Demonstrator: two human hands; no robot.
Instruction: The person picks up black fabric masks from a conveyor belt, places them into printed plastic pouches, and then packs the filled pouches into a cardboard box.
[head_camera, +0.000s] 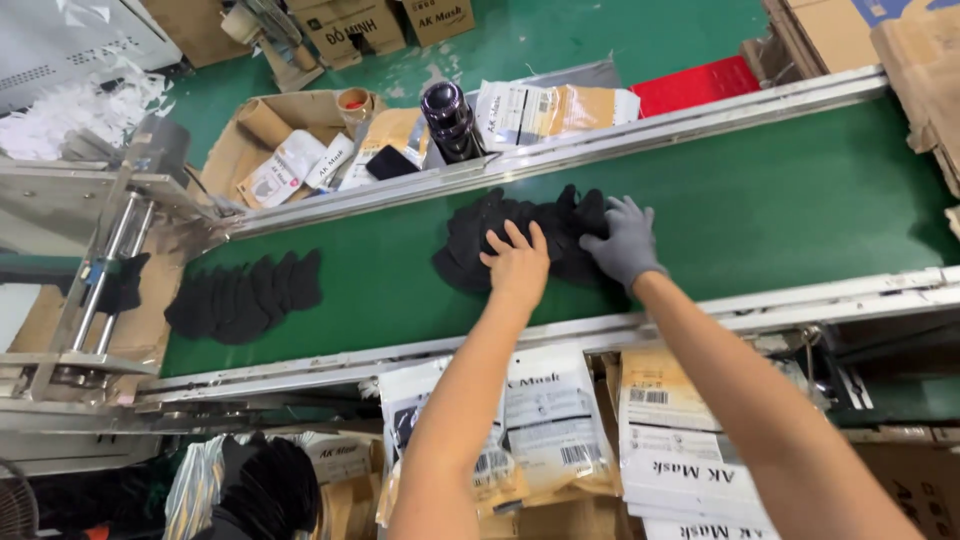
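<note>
Both arms stretched forward across the near rail, out over the green conveyor belt (780, 200). Left hand (518, 262), bare, laid palm-down with fingers spread wide on the near pile of black masks (500, 225) at mid-belt. Right hand (626, 240), in a grey glove, fingers curled over that same pile's right edge, pressing or gripping, hard to tell which. Further left on the belt, well apart, a second fanned row of black masks (245, 295). Beyond the far rail, an open cardboard box (240, 150) with packets and tape rolls inside. Below the near rail, stacks of white and tan packaging bags (680, 450). At bottom left, a clear bag (195, 485) stuffed with more black masks.
</note>
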